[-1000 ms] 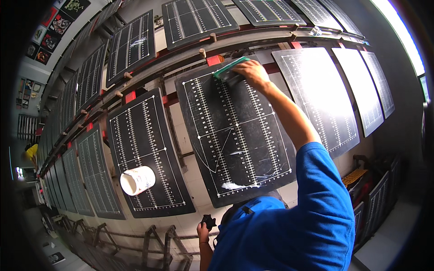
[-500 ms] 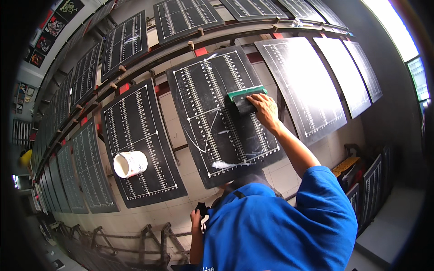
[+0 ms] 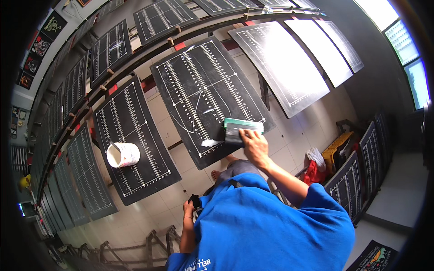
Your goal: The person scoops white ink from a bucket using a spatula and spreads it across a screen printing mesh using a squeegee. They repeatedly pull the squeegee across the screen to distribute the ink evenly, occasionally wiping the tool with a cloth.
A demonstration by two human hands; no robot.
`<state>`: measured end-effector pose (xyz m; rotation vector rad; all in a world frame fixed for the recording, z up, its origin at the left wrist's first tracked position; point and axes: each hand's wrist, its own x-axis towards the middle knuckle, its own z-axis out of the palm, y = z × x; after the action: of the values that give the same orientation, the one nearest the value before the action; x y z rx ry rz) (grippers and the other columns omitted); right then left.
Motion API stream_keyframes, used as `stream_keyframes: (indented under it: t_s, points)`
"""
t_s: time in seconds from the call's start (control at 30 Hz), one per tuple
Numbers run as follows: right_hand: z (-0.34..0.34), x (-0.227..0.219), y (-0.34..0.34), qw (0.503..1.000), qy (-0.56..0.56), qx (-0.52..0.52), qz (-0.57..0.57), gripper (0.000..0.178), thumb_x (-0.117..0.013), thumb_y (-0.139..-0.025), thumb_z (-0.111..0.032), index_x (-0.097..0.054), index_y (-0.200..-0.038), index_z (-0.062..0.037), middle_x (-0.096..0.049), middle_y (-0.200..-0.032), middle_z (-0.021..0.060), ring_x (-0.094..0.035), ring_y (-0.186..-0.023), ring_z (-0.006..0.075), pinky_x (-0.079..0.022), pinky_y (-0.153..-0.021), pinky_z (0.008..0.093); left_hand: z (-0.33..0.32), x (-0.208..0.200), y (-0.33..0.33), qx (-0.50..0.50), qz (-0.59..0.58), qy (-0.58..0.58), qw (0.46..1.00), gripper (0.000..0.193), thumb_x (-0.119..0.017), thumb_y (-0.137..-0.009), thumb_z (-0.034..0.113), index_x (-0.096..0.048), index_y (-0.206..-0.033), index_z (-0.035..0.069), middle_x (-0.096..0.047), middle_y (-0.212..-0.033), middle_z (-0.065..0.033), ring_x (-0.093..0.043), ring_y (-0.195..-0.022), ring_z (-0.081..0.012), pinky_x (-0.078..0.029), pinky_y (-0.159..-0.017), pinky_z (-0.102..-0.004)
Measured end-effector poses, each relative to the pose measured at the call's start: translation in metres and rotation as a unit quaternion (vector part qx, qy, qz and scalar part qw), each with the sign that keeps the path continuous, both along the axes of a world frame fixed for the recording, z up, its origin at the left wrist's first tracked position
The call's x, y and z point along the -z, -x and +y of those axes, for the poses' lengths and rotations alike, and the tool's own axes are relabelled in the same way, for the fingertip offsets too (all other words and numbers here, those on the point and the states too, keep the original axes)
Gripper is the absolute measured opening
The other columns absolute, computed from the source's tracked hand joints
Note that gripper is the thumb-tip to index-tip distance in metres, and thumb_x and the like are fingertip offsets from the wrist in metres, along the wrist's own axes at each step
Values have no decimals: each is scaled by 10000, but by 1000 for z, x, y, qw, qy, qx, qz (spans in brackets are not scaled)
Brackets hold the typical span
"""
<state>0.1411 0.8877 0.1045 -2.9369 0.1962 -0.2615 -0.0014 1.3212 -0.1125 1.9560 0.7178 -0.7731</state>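
Note:
My right hand (image 3: 256, 148) is closed around a squeegee (image 3: 233, 132) with a dark body and a green strip along its far side. The squeegee rests on the near right part of a black board (image 3: 230, 97) printed with white ruler lines. A white smear (image 3: 209, 142) lies left of it near the board's close edge, and thin curved streaks mark the surface. Low beside my body, my left hand (image 3: 188, 209) grips a small black object (image 3: 195, 200) whose kind I cannot make out. A white tub (image 3: 129, 154) with a stick in it stands on the neighbouring board (image 3: 135, 106).
Similar boards lie in rows on dark rails with wooden pegs (image 3: 170, 41). A glaring board (image 3: 289, 67) lies to the right. At the right wall, boards (image 3: 346, 180) lean near a yellow crate (image 3: 338, 147) and a red bag (image 3: 313, 174). Metal frames (image 3: 153, 246) stand at lower left.
My right hand has drawn the squeegee toward me, down the board to its near end. My left hand still holds the black object. The whole view has shifted somewhat.

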Motion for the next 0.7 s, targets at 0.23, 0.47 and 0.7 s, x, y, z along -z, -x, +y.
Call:
stream_keyframes:
  t_s: [0.23, 0.47, 0.7]
  points:
    - [-6, -7, -60, 997, -4, -61, -48, 399, -594, -792, -55, -676, -1181, -98, -657, -1111, 63, -625, -1028, 254, -504, -858, 389, 31, 13, 1, -40, 14, 48, 998, 242, -529, -980, 202, -599, -1115, 14, -671, -994, -127, -672, -847, -255, -599, -634, -413]
    - [-81, -12, -36, 998, 23, -54, 10, 498, -635, -756, -25, -649, -1243, -130, -646, -1134, 36, -616, -1087, 241, -502, -891, 377, 56, 39, 41, -167, -9, 94, 981, 263, -547, -970, 214, -647, -1033, -21, -687, -924, -128, -653, -792, -213, -532, -660, -373]
    - [-1, 10, 10, 995, 44, 64, 61, 394, -639, -806, -109, -608, -1198, -78, -616, -1077, 114, -644, -1013, 305, -558, -769, 434, 82, 98, 123, 114, -26, -20, 993, 321, -567, -914, 216, -659, -1082, -41, -696, -945, -162, -679, -820, -257, -529, -708, -390]
